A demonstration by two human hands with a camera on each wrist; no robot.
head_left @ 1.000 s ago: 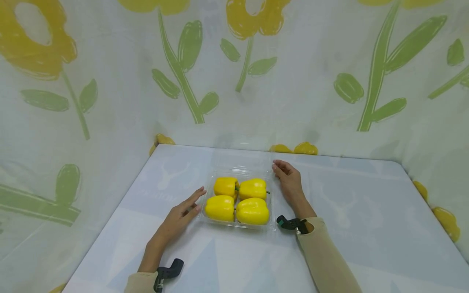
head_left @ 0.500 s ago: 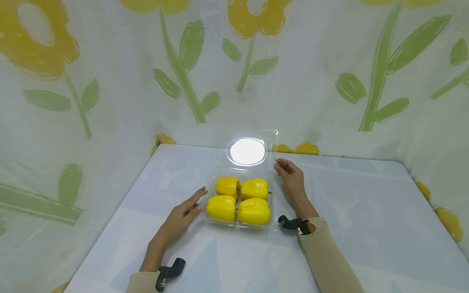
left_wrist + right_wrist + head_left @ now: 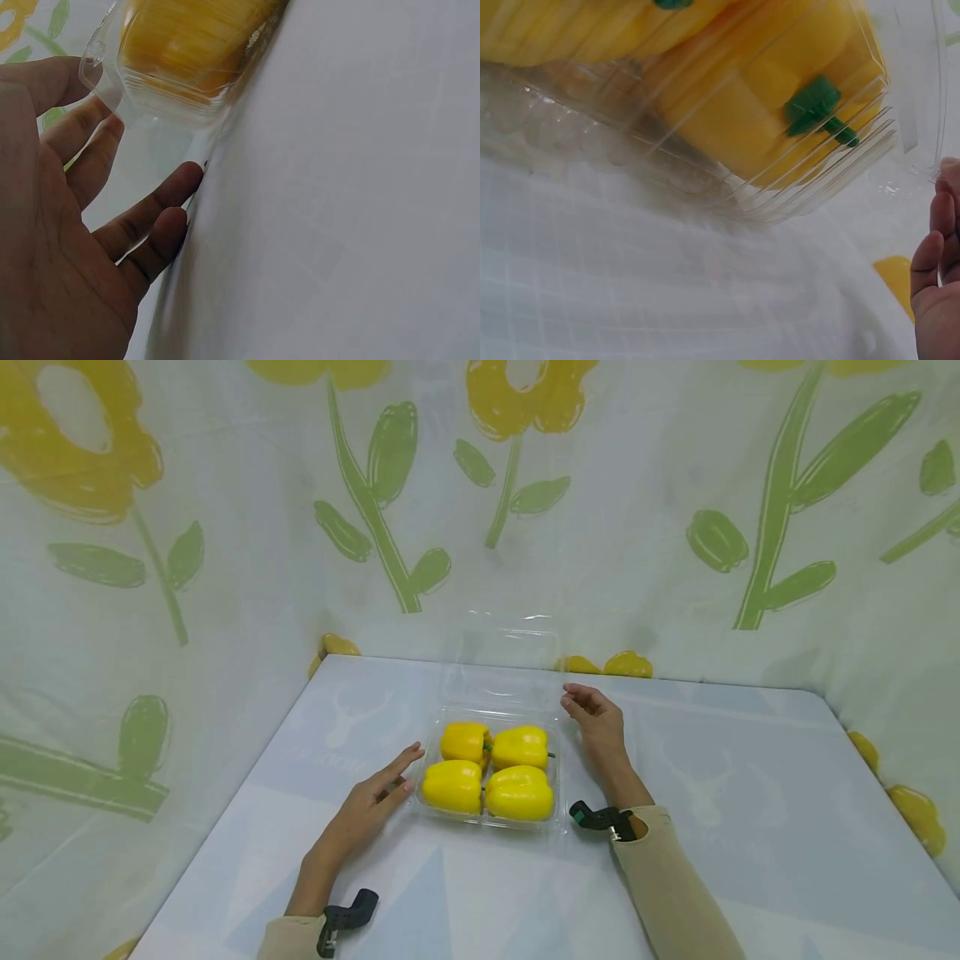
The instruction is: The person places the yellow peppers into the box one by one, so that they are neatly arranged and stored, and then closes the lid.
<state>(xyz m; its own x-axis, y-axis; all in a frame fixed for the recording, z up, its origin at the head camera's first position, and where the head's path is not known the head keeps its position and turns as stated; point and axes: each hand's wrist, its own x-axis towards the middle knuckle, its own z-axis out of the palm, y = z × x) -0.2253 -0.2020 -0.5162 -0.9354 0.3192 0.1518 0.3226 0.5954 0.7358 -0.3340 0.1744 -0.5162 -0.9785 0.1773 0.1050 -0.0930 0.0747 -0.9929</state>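
Observation:
A clear plastic clamshell container (image 3: 487, 821) stands on the table in the head view, filled with several yellow bell peppers (image 3: 519, 793). Its transparent lid (image 3: 508, 664) is raised at the back, leaning up near the wall. My left hand (image 3: 366, 810) lies at the container's left side, fingers relaxed, fingertips at the rim. In the left wrist view the fingers (image 3: 94, 169) spread beside the clear corner. My right hand (image 3: 598, 735) is by the lid's right edge, fingers loosely bent. The right wrist view shows its fingertips (image 3: 946, 174) right at the plastic edge, with a green pepper stem (image 3: 817, 109) inside.
The pale patterned table (image 3: 720, 860) reaches back to a flower-print cloth backdrop (image 3: 615, 527) that also covers the left side. Black wrist cameras (image 3: 348, 914) sit on both wrists, at the cuffs of beige sleeves (image 3: 667, 877).
The lid has swung further upright, and its bright oval glare of half a second ago is gone. Both hands stay nearly where they were, and the peppers have not moved.

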